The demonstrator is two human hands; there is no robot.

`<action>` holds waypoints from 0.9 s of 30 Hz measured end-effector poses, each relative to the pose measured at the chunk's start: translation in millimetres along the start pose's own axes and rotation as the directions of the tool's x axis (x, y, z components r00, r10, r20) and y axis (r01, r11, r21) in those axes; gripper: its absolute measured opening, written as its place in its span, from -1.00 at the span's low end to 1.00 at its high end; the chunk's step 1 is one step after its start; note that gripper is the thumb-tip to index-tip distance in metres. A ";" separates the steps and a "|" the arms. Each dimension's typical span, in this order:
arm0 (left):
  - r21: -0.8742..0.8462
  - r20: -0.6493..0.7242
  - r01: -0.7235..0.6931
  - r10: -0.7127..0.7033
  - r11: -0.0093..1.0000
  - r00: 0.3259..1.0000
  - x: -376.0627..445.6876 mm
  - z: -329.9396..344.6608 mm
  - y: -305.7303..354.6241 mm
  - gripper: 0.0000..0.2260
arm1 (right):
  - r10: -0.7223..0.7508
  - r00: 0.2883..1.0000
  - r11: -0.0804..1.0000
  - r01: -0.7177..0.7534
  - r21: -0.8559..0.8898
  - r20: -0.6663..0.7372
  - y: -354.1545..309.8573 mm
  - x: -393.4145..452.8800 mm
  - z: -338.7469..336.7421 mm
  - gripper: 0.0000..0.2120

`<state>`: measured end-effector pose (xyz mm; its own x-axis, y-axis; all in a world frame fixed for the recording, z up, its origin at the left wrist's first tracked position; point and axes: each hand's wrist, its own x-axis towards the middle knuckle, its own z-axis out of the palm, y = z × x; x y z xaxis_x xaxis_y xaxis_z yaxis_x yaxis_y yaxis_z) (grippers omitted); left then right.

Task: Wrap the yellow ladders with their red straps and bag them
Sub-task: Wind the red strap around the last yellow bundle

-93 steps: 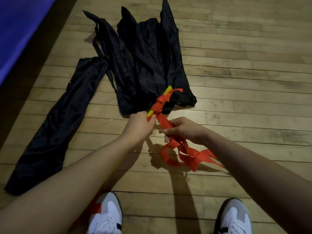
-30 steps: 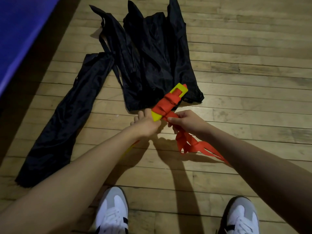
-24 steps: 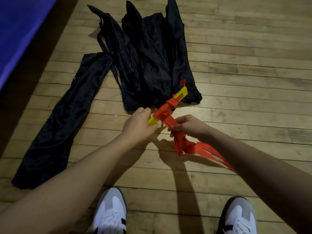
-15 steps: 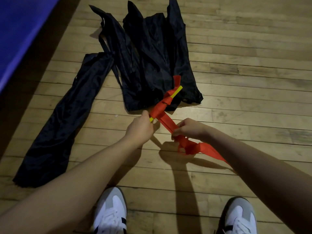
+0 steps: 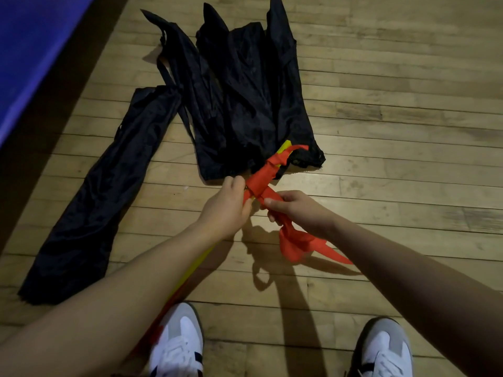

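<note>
While left hand (image 5: 227, 208) grips ladder (image 5: 283, 148), strap (image 5: 261, 180) wound just beyond grip

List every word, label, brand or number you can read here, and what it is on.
None can be read. The black bags, red strap, yellow ladder, shoes, blue mat and wooden floor show no legible text; the shoes' dark side markings are stripes, not letters.
</note>
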<state>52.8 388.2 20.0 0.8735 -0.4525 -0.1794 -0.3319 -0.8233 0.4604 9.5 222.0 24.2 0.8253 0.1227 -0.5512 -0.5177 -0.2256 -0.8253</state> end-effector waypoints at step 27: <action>-0.209 -0.013 0.047 -0.051 0.977 0.999 6.0 -17.7 -3.1 -0.76 | 0.108 0.989 0.971 -0.084 -0.225 0.097 0.3 -1.4 1.6 -0.88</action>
<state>65.4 394.1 32.9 0.8938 -0.4057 -0.1913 -0.2087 -0.7537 0.6232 7.8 223.4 24.5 0.7385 0.1904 -0.6467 -0.5213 -0.4471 -0.7269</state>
